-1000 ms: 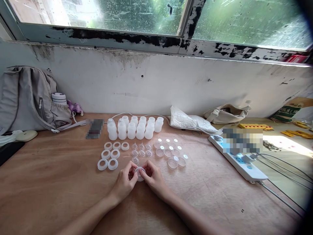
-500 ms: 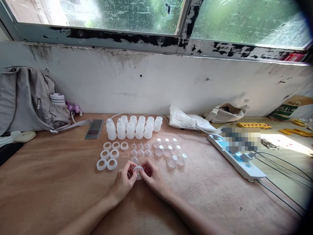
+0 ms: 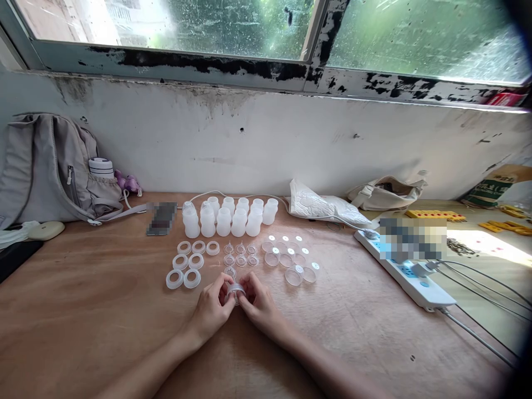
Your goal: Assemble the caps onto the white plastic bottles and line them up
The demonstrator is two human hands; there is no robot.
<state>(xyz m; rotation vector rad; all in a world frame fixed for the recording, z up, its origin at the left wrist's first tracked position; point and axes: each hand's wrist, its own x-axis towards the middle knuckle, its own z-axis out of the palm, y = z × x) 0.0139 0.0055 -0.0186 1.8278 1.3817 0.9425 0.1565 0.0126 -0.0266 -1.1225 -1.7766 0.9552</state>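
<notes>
Pinching one small clear plastic cap [image 3: 236, 290] between both sets of fingertips, the left hand [image 3: 211, 311] and right hand [image 3: 261, 307] steady it low over the worktop [image 3: 91, 310], near the sorted rows of white bottles [image 3: 226, 219], rings [image 3: 189, 261] and lids [image 3: 291, 257].

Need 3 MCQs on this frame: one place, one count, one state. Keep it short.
1. Where does the grey fabric backpack lie?
A. far left of the wooden table, against the wall
B. on the white power strip
C. under the window frame at far right

2. How many loose white plastic rings lie left of the hands?
A. three
B. seven
C. twelve

3. What state is the small clear plastic ring part in?
A. lying free on the table
B. pinched between left hand and right hand
C. screwed onto a bottle

Key: 1 A, the backpack leans at the table's left end. 2 B, rows of three, two and two. 3 B, the fingertips of both hands close on it.
</notes>
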